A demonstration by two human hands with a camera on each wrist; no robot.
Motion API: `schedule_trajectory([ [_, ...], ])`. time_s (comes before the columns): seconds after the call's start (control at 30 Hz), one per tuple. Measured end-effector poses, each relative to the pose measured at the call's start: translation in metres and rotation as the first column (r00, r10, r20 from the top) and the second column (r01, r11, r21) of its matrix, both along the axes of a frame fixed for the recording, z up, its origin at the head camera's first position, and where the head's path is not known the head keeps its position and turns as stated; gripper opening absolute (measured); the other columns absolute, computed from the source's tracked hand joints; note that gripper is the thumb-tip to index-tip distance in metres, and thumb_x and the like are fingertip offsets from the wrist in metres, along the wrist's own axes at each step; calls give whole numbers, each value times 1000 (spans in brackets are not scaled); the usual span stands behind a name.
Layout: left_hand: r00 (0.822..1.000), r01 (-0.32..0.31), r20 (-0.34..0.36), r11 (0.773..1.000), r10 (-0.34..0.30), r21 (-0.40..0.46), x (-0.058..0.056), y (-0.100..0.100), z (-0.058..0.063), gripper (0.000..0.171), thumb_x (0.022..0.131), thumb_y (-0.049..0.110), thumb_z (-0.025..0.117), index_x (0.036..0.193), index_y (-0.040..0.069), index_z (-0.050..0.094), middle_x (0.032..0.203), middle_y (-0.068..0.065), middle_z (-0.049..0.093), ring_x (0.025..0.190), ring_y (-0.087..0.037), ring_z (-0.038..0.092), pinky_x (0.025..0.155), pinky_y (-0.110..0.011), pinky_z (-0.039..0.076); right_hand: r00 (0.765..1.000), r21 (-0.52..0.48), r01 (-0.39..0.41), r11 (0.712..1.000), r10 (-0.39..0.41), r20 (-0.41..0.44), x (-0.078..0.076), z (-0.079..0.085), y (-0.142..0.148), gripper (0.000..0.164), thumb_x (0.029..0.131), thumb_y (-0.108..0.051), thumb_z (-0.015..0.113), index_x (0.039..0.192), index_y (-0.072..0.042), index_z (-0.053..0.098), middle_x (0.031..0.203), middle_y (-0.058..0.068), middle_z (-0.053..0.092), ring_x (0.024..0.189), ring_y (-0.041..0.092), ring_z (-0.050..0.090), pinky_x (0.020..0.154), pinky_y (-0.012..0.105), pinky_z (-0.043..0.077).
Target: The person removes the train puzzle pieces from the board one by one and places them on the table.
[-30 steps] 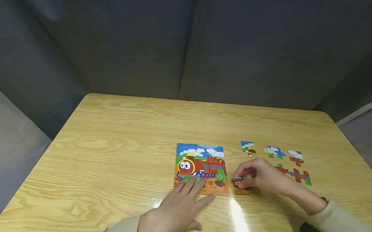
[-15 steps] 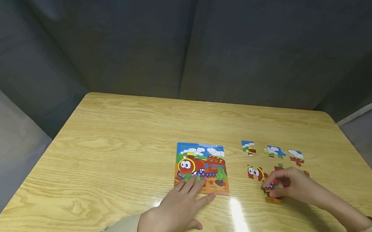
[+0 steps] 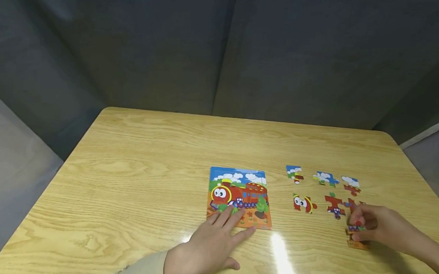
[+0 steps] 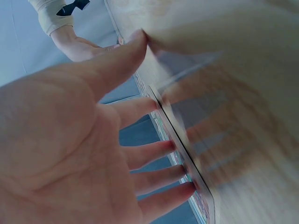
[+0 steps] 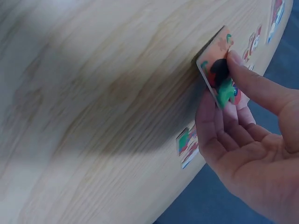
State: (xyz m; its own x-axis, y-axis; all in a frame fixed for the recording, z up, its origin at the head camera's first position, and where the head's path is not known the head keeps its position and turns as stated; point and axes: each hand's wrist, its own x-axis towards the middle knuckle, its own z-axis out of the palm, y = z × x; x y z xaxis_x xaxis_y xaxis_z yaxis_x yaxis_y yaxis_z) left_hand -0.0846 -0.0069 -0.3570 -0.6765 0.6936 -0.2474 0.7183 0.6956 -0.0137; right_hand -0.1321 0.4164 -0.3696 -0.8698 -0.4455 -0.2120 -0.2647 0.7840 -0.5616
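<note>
My left hand (image 3: 209, 250) lies with spread, straight fingers on the lower edge of a square train picture board (image 3: 239, 175). In the left wrist view, the fingertips (image 4: 189, 187) touch the board's edge. Farther right, my right hand (image 3: 387, 227) pinches an orange puzzle piece (image 3: 358, 244) between thumb and fingers. The right wrist view shows this piece (image 5: 217, 51) tilted, with green and black print, close to the table. Just beyond that hand lies a red and blue piece (image 3: 350, 203), partly covered by the fingers.
Loose pieces lie in two rows right of the board. The far row has a blue and white piece (image 3: 293, 171), a cloud piece (image 3: 326, 178) and another sky piece (image 3: 351, 182). Nearer are an eyes piece (image 3: 302, 203) and a red piece (image 3: 334, 203). Dark curtains (image 3: 215, 51) hang behind the table.
My right hand has carried the orange piece rightward, from beside the board to below the right end of the near row. This uncovered the eyes piece and the red piece. The left hand has stayed put.
</note>
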Motion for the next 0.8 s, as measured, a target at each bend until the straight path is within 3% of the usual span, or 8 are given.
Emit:
schedule_trajectory([
  [0.13, 1000, 1, 3, 1000, -1, 6, -1, 0, 0, 79, 85, 69, 53, 154, 39, 29, 160, -4, 23, 144, -27, 27, 108, -40, 37, 1000, 114, 20, 993, -19, -9, 0, 2, 5, 29, 71, -20, 86, 86, -15, 63, 81, -12, 57, 71, -4, 53, 60, 24, 51],
  [0.47, 1000, 5, -5, 1000, -5, -9, -1, 0, 0, 79, 85, 70, 51, 154, 40, 28, 161, -4, 23, 144, -26, 26, 108, -39, 37, 999, 202, 22, 979, -13, -44, 0, 0, 11, 34, 66, -18, 89, 83, -15, 60, 79, -9, 54, 70, -3, 48, 59, 23, 49],
  [0.67, 1000, -3, 8, 1000, 3, -28, 0, 1, 2, 79, 85, 70, 50, 154, 40, 27, 161, -4, 21, 145, -26, 25, 110, -39, 35, 999, 134, 5, 991, 0, -39, 0, 2, 16, 32, 69, -12, 87, 84, -13, 59, 79, -11, 55, 70, -4, 51, 59, 24, 50],
  [0.8, 999, -11, 35, 1000, 12, -22, -1, 1, 2, 78, 86, 68, 51, 155, 40, 26, 162, -4, 18, 146, -27, 23, 110, -39, 34, 993, 24, -16, 1000, 18, -115, -1, 6, 6, 29, 69, -7, 86, 84, -13, 61, 79, -14, 58, 70, -3, 55, 57, 22, 51],
])
